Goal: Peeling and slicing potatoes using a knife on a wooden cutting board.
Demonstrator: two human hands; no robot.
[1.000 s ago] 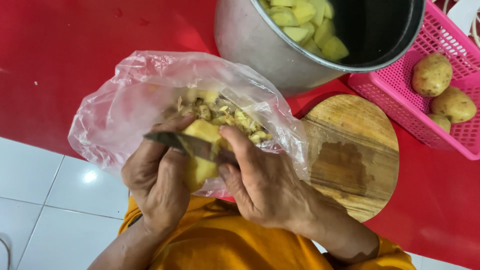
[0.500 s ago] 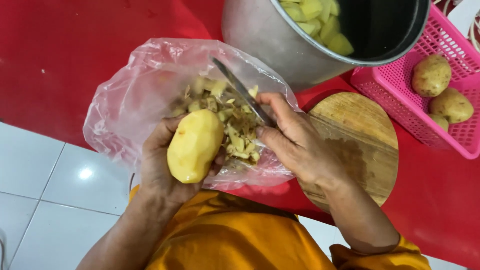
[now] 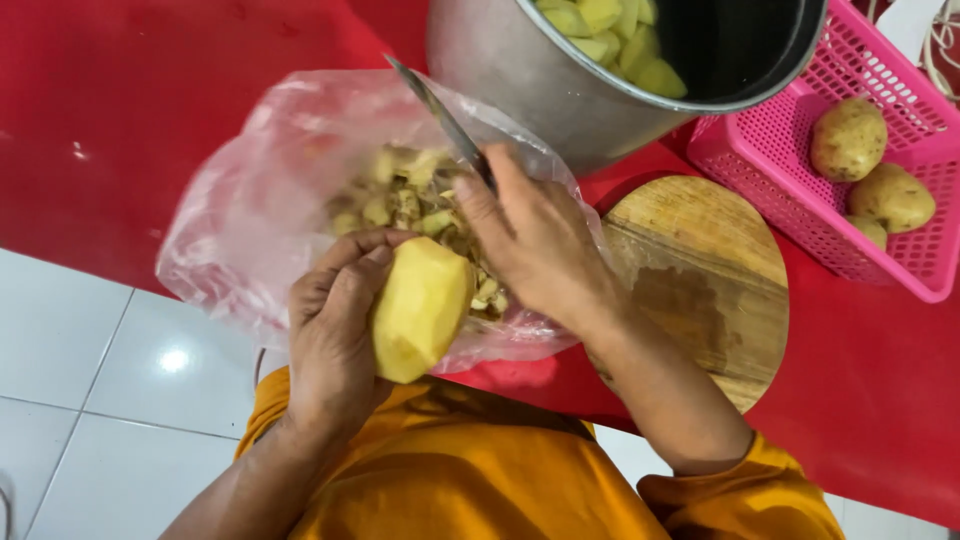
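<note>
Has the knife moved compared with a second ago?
Yes. The knife then lay across the peeled potato; the right hand has lifted it away, toward the metal pot, blade pointing over the bag of peels.

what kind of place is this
Most likely a home kitchen or food-prep spot. The left hand holds a peeled potato over a bag of peelings, beside a metal pot and a wooden cutting board.

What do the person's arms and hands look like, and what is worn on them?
Both hands, the left hand and the right hand, are bare: no gloves, rings or watch show. The forearms are bare too. Short orange sleeves of an orange shirt end near the elbows.
</note>
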